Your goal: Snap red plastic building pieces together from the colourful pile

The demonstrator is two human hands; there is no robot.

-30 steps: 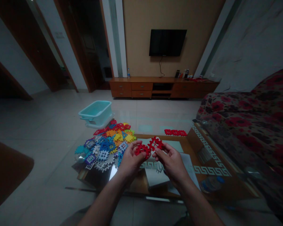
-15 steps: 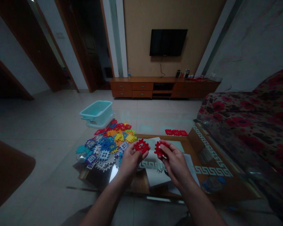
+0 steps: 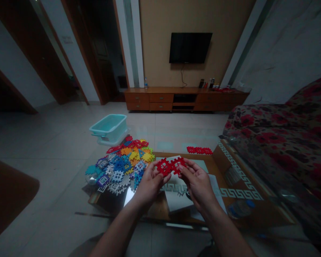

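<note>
Head view: take the spot where your hands meet as the middle of the dial, with twelve pointing away from you. Your left hand (image 3: 151,182) is closed in a pinch on the left red piece (image 3: 164,167), thumb near its lower edge and fingers behind. Your right hand (image 3: 197,179) pinches the right red piece (image 3: 177,165) the same way, its thumb across the lower right corner. Both pieces are up over the table (image 3: 264,216), their toothed edges meeting at the middle. You cannot tell from here whether the teeth are locked or only touching.

The step in hand looks like joining these two edge to edge. The next move seems to call for lining tooth up with gap, keeping both faces level, then pressing the edges together with the thumbs; a skewed push could let them slip past each other.

At nine o'clock lies the pile (image 3: 120,165) of mixed pieces, with the tub (image 3: 108,135) beyond it at ten. A red strip (image 3: 199,150) lies at two, and a bottle (image 3: 240,208) at four.
</note>
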